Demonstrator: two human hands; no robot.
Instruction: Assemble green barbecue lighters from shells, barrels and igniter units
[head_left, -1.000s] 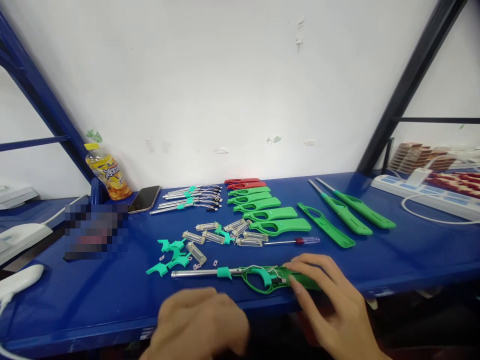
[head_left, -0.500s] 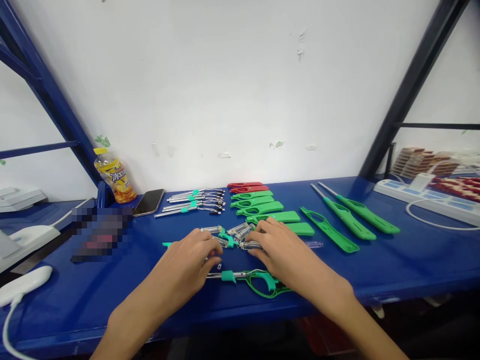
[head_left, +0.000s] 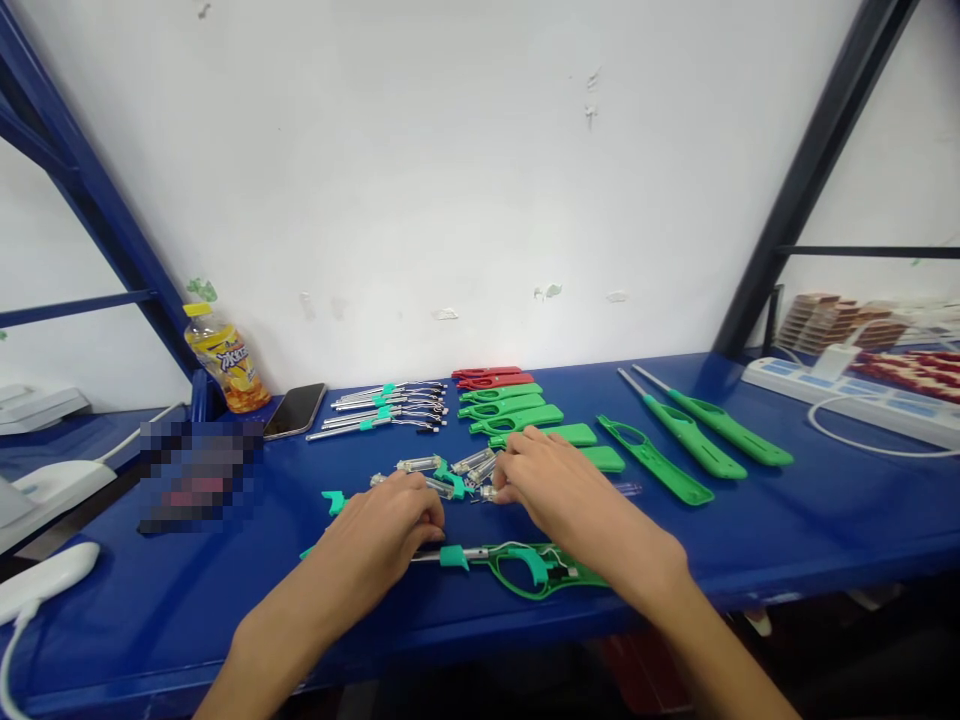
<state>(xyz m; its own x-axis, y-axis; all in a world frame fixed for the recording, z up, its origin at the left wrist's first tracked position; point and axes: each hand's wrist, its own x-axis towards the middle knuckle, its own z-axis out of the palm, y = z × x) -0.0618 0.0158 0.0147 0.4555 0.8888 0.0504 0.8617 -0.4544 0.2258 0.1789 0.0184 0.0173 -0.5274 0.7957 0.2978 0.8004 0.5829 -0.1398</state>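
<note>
My right hand (head_left: pixel 555 485) is closed in a pinch on a clear lighter fuel tank (head_left: pixel 487 493), which it mostly covers. My left hand (head_left: pixel 386 530) has its fingers curled against the thumb; whatever lies between them is hidden. Just beneath, an open green lighter half-shell (head_left: pixel 517 590) lies at the front of the table, with a metal tube (head_left: pixel 474 553) and a teal trigger (head_left: pixel 534 566) in it. Several loose clear tanks (head_left: pixel 420 464) and teal triggers (head_left: pixel 452 483) lie between and beyond my hands.
Metal tubes with wires (head_left: pixel 375 410) lie at the back left, beside red shells (head_left: pixel 495 380) and green shells (head_left: pixel 517 410). Two green lighters (head_left: pixel 697 440) are to the right, near a power strip (head_left: pixel 847 400). A phone (head_left: pixel 296 410) and bottle (head_left: pixel 229 360) stand left.
My left hand has shifted slightly down, uncovering tanks and a teal trigger behind it. My right hand has drawn its tank a little rightward, uncovering more of the half-shell.
</note>
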